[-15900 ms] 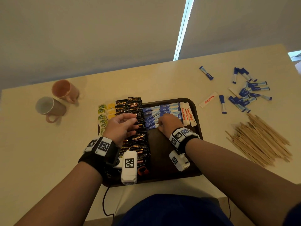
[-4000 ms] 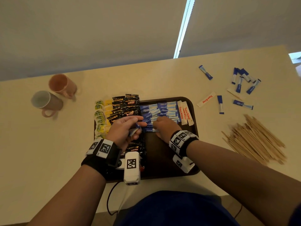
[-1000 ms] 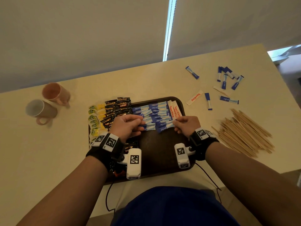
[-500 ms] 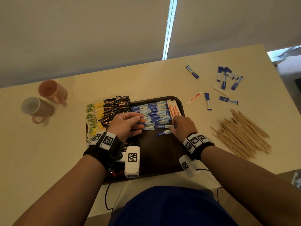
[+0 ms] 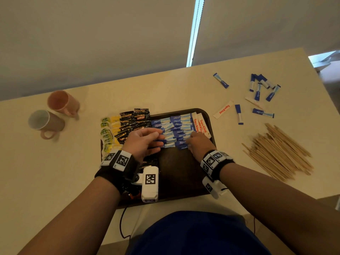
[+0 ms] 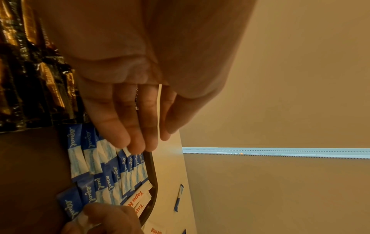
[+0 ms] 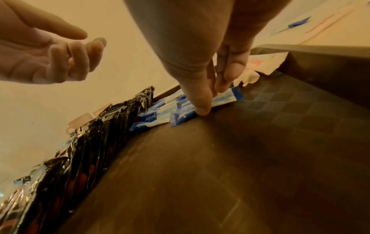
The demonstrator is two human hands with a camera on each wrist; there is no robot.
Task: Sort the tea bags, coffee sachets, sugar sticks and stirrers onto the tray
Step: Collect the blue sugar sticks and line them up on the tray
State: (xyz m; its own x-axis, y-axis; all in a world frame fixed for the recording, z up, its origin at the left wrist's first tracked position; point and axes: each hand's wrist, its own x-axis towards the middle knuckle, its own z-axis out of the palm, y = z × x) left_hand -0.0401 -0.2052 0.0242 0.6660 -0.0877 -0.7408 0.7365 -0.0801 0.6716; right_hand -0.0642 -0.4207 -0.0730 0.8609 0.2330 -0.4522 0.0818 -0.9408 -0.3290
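Observation:
A dark brown tray [image 5: 184, 172] holds yellow-green tea bags [image 5: 106, 133] at its left edge, then black coffee sachets [image 5: 134, 121], a row of blue sugar sticks [image 5: 177, 126] and white Tapa King sachets [image 5: 200, 124]. My left hand [image 5: 145, 142] hovers over the left ends of the blue sticks, its fingers [image 6: 136, 126] straight and holding nothing. At the near end of the row my right hand [image 5: 197, 144] points down. Its thumb and fingertips [image 7: 202, 107] press on the nearest blue sticks [image 7: 184, 117]. Wooden stirrers [image 5: 277, 155] lie piled on the table to the right.
Loose blue sticks [image 5: 261, 89] and a white sachet [image 5: 223, 111] lie scattered on the table at the far right. A pink mug [image 5: 63, 103] and a grey mug [image 5: 45, 122] stand at the far left. The near half of the tray floor [image 7: 240, 158] is bare.
The loose blue pile on the table has shrunk and the tray's blue row has grown. In the last second my right hand moved from the row's right side to its near end.

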